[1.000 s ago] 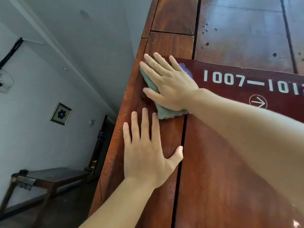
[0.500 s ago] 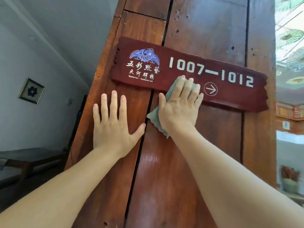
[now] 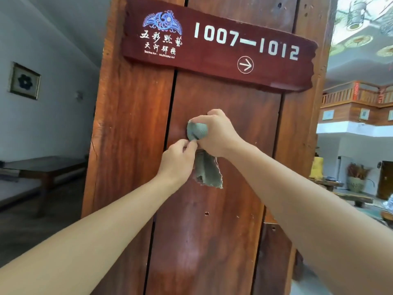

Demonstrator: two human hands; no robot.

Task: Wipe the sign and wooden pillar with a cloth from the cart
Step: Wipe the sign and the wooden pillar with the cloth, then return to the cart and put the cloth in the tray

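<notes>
A dark red sign reading 1007—1012 with an arrow hangs across the top of the wooden pillar. Below the sign, in front of the pillar's middle plank, my right hand is closed around a bunched grey-green cloth. Part of the cloth bulges out by the thumb and a ragged end hangs down under the fist. My left hand sits just below and left of it, thumb and finger pinching the cloth's edge. Both hands are off the sign.
A low dark table stands at the left wall under a small framed picture. To the right of the pillar are a wooden balcony, a potted plant and low benches. No cart is in view.
My right hand has come down off the sign and bunched the cloth in a fist. My left hand has left the pillar and pinched the cloth. The view has dropped lower.
</notes>
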